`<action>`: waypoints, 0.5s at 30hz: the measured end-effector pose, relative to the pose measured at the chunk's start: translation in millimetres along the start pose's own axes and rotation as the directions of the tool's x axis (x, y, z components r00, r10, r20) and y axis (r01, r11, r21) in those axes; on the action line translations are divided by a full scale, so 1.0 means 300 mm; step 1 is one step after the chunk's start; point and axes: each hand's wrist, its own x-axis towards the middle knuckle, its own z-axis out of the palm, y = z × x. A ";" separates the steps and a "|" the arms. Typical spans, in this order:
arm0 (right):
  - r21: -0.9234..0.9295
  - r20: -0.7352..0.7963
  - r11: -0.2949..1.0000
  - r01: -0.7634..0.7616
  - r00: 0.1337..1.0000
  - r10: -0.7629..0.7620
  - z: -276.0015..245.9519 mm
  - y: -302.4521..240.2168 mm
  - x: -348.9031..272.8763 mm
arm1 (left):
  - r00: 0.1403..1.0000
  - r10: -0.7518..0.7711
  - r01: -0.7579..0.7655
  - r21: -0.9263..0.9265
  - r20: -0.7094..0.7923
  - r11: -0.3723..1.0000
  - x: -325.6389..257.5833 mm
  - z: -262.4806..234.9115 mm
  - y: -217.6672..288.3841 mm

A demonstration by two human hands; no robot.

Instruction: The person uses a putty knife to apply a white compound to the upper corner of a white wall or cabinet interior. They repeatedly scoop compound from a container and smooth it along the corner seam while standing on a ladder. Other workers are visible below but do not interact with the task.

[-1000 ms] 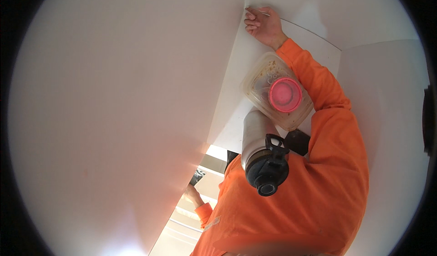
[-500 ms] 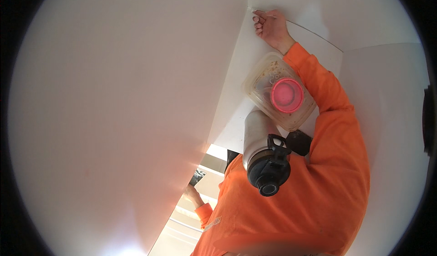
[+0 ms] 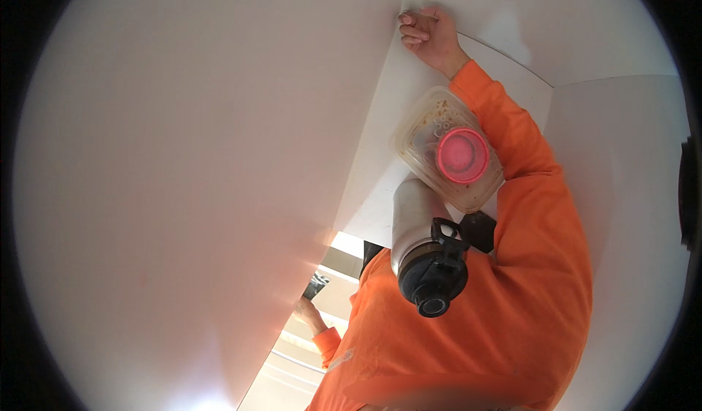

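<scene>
My right hand reaches far up into the corner where the white walls meet the white surface. Its fingers are curled in against the corner, and anything in them is too small to make out. Below that wrist lies a clear plastic food container with brownish stains, and on it stands a pink round tub. Nearer to me is a steel water bottle with a black lid. My left hand is low on the left, beyond the panel's edge, its fingers mostly hidden beside a dark, shiny object.
A large white panel fills the left side. White walls enclose the right and far sides. A dark flat piece lies between the bottle and my right sleeve. Light floor and pale strips show past the panel's lower edge.
My right hand has shifted slightly up and left into the corner, its index finger now more bent. The container, tub, bottle and left hand look unchanged.
</scene>
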 end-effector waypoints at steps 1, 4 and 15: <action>0.038 0.053 0.999 -0.008 0.999 0.006 0.004 -0.003 -0.002 | 1.000 0.015 -0.016 -0.015 -0.012 1.000 -0.002 0.005 0.006; 0.156 0.045 0.988 0.012 0.999 -0.020 0.019 -0.011 0.000 | 0.994 0.101 -0.106 -0.164 -0.036 0.981 -0.005 0.020 0.019; 0.007 -0.037 0.999 -0.034 0.999 0.035 -0.023 -0.026 -0.075 | 0.989 0.147 -0.142 -0.199 0.011 0.970 -0.014 0.029 0.042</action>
